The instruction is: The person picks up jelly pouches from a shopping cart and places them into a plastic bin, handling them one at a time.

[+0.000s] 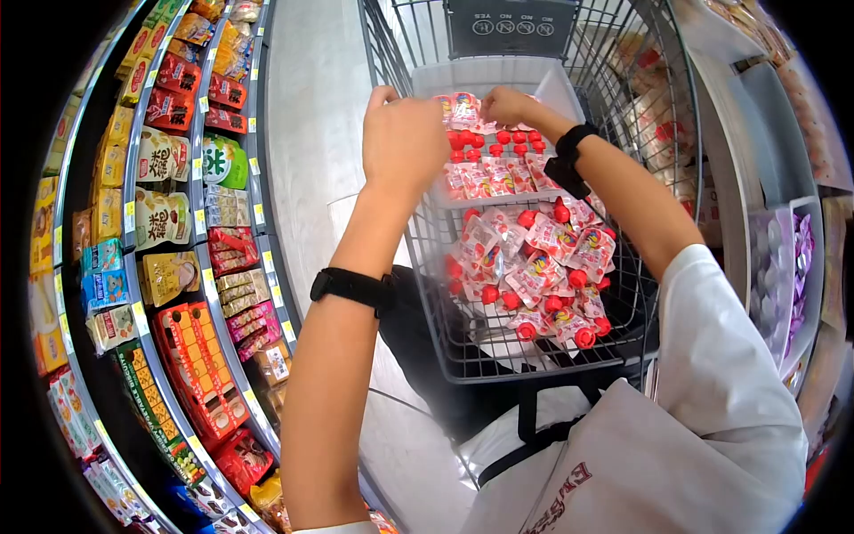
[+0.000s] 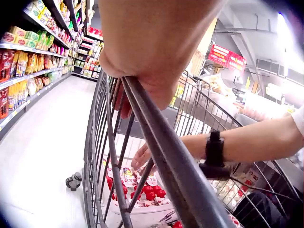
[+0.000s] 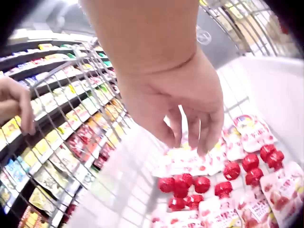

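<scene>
My left hand point(image 1: 405, 142) is at the left rim of the wire shopping cart point(image 2: 178, 156), its fingers loosely bent. In the right wrist view my right hand point(image 3: 175, 99) reaches down into a translucent white bin point(image 3: 270, 85), with gaps between thumb and fingers. Its fingertips are right at the back row of pink-and-white pouches point(image 3: 251, 135) with red caps. A front row of pouches point(image 1: 498, 178) lies facing it, so the red caps point(image 3: 202, 184) meet in the middle. Nearer my body, a loose heap of capped pouches point(image 1: 538, 258) lies on the cart's wire.
Shelves of packaged snacks point(image 1: 165, 160) run along the left, across a pale floor point(image 1: 307, 116). Close on the right stands a display with bins of purple-wrapped goods point(image 1: 799, 276). A grey sign panel point(image 1: 511, 27) hangs at the cart's far end.
</scene>
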Motion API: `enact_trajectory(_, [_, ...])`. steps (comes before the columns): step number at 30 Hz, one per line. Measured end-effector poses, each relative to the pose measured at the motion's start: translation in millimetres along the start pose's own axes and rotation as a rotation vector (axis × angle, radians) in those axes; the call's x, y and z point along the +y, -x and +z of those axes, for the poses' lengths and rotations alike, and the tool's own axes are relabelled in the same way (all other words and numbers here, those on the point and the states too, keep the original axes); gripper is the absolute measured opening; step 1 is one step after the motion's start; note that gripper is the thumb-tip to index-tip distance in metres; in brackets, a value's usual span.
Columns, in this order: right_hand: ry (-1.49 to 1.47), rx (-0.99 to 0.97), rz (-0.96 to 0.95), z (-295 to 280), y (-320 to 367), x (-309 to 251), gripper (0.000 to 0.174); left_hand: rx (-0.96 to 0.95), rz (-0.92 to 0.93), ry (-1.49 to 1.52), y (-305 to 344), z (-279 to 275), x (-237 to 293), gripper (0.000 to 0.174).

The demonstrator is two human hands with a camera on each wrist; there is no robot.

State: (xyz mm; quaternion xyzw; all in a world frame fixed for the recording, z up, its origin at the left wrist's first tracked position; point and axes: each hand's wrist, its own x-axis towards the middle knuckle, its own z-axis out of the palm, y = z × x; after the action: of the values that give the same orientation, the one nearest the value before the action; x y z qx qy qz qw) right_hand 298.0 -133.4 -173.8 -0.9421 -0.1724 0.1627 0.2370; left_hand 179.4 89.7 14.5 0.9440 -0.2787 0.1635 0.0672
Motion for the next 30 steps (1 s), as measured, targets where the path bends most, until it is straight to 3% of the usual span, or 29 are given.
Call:
enact_trajectory(1, [-0.049, -0.253, 0.018, -18.0, 4.8, -8.1, 0.025, -0.002, -0.001, 0.01, 0.7, -1.0, 1.1, 0.016])
enact_trajectory(2, [-0.321, -0.323, 0.265, -55.9, 37.3, -58.5, 0.023, 0.007, 0.004, 0.017, 1.6, -1.6, 1.7, 0.016])
enact_trajectory(5, [-0.156, -0.96, 0.181, -96.4, 100.4, -119.0, 0.031, -0.025, -0.021, -0.014, -0.7, -1.0, 1.7, 0.015])
enact_trajectory(7, [-0.029, -1.118, 0.206, -82.5, 138.6, -139.8, 0.043, 0.024, 0.009, 0.015, 1.3, 1.2, 0.2, 0.015])
enact_trajectory(9, [0.39, -0.932, 0.114, -52.5, 177.1, -153.8, 0.06, -0.02, 0.012, -0.019, 5.7, 0.9, 0.2, 0.014])
enact_trajectory(10, [0.453, -0.826, -0.115, -8.5, 180.4, -122.0, 0.057, -0.065, 0.011, -0.048, 2.1, 1.0, 0.5, 0.013])
enact_trajectory(11, [0.38, -0.779, -0.18, 14.3, 186.8, -103.8, 0.049, -0.086, 0.041, -0.068, 4.9, -0.9, 3.6, 0.012])
enact_trajectory(12, [0.387, -0.575, -0.078, 8.9, 213.7, -113.2, 0.045, -0.086, 0.077, -0.083, 9.0, -2.2, 9.9, 0.012])
enact_trajectory(13, [0.281, -0.262, -0.065, 16.7, 233.8, -112.0, 0.042, -0.314, 0.105, -0.156, 7.6, 0.5, 15.1, 0.013])
enact_trajectory(14, [0.312, -0.088, -0.046, 61.1, 227.2, -83.0, 0.047, -0.354, 0.151, -0.109, 15.9, 6.7, 23.4, 0.012])
enact_trajectory(15, [0.206, 0.009, -0.037, 78.4, 222.0, -72.3, 0.061, -0.35, 0.144, 0.142, 25.2, 19.9, 32.0, 0.011])
enact_trajectory(16, [0.007, -0.048, 0.123, 82.0, 220.4, -75.2, 0.078, -0.634, 0.198, 0.311, 35.1, 47.2, 31.8, 0.014])
enact_trajectory(17, [0.022, -0.09, 0.272, 76.5, 219.3, -87.1, 0.086, -0.809, 0.272, 0.505, 42.7, 55.0, 35.2, 0.022])
enact_trajectory(18, [0.042, -0.066, 0.336, 71.4, 222.1, -97.4, 0.088, -0.916, 0.275, 0.629, 58.2, 96.1, 28.3, 0.027])
enact_trajectory(19, [0.052, -0.049, 0.399, 68.6, 225.8, -104.8, 0.089, -1.058, 0.218, 0.506, 57.7, 94.6, 36.7, 0.033])
enact_trajectory(21, [0.05, -0.054, 0.388, 60.1, 230.5, -109.5, 0.091, -1.04, 0.235, 0.382, 81.4, 139.7, 32.4, 0.04])
enact_trajectory(22, [0.122, -0.023, 0.273, 64.6, 228.1, -100.8, 0.092, -1.158, 0.287, 0.264, 79.0, 128.6, 43.5, 0.043])
enact_trajectory(23, [0.081, -0.081, 0.283, 70.3, 225.7, -93.1, 0.089, -1.273, 0.335, 0.146, 76.3, 119.5, 57.4, 0.047])
enact_trajectory(25, [-0.065, -0.203, 0.278, 77.6, 219.3, -81.4, 0.087, -1.318, 0.177, 0.129, 70.7, 86.7, 82.7, 0.05])
enact_trajectory(26, [0.066, -0.073, 0.278, 87.7, 218.2, -78.9, 0.076, -1.256, 0.002, 0.198, 81.4, 109.5, 81.3, 0.051])
enact_trajectory(29, [-0.106, -0.019, 0.286, 76.1, 226.4, -83.9, 0.061, -1.241, -0.004, 0.219, 78.4, 106.7, 92.9, 0.054])
enact_trajectory(30, [-0.149, 0.075, 0.208, 112.1, 209.2, -61.6, 0.047, -1.263, 0.049, 0.17, 69.2, 79.2, 106.4, 0.065])
